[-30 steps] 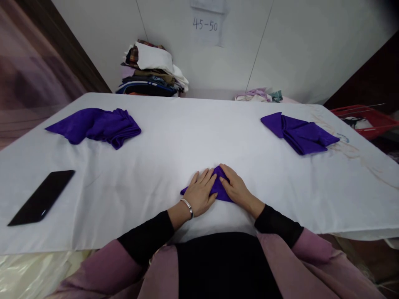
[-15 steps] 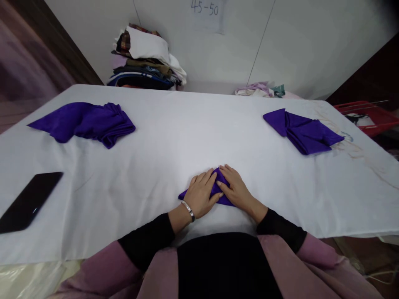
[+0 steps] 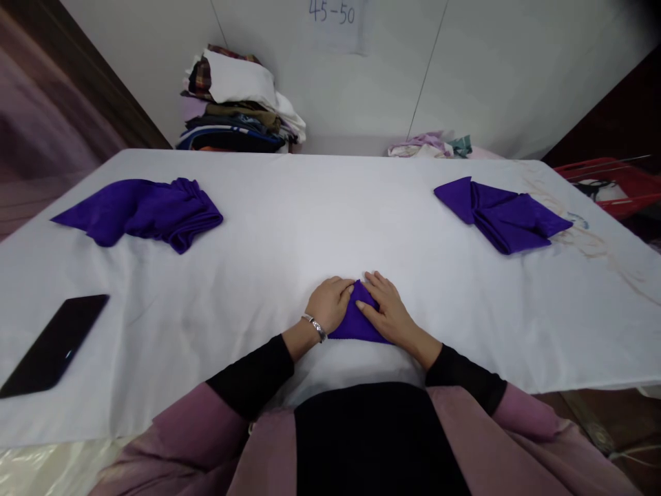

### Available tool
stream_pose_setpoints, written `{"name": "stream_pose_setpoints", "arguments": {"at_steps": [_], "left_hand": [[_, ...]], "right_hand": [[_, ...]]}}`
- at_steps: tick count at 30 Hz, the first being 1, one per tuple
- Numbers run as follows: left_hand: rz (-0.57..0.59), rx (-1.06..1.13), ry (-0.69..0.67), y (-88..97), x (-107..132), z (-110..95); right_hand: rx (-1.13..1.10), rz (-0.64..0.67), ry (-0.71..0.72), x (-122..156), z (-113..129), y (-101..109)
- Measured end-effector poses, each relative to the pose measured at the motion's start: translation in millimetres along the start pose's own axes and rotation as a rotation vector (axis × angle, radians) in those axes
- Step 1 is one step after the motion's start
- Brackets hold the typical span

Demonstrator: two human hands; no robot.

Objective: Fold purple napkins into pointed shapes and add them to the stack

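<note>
A folded purple cloth [image 3: 357, 321] lies on the white-covered table right before my body, with a pointed top and a straight near edge. My left hand [image 3: 329, 303], with a silver bracelet at the wrist, has its fingers curled and its thumb pressed to them at the cloth's left edge near the tip. Lying over the right side of the cloth is my right hand [image 3: 386, 310], fingers stretched out and the thumb apart on the fabric. Both hands hide the cloth's side corners.
A bunched purple cloth [image 3: 144, 210] lies at the back left, a folded purple one [image 3: 509, 215] at the back right. A dark flat tablet-like object [image 3: 56, 344] rests front left. Stacked clothes [image 3: 240, 103] stand behind the table [image 3: 320, 213]; a red basket [image 3: 633, 186] is beyond its right end.
My left hand has gone from lying spread over the cloth to curled fingers at its left edge, uncovering more of the middle. My right hand has barely moved.
</note>
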State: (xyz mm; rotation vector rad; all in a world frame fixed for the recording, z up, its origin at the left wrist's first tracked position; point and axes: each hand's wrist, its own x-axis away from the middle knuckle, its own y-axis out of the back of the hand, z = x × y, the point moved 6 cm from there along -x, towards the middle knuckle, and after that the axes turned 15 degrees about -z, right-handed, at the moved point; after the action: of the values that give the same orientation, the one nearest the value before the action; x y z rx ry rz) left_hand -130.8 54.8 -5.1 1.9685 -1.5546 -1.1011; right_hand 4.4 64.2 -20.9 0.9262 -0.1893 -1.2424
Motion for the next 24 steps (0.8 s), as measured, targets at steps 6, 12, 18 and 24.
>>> {"name": "stream_pose_setpoints", "arguments": {"at_steps": [6, 12, 18, 24], "left_hand": [[0.031, 0.086, 0.113, -1.5, -9, 7], [0.089, 0.155, 0.091, -4.1, -15, 12], [0.081, 0.157, 0.08, -7.3, -16, 13], [0.035, 0.129, 0.084, -4.5, -11, 12]], "right_hand": [[0.007, 0.015, 0.016, 1, 1, 1], [0.009, 0.04, 0.022, 1, 2, 1], [0.019, 0.082, 0.032, 1, 5, 1], [0.072, 0.103, 0.058, 1, 7, -1]]}}
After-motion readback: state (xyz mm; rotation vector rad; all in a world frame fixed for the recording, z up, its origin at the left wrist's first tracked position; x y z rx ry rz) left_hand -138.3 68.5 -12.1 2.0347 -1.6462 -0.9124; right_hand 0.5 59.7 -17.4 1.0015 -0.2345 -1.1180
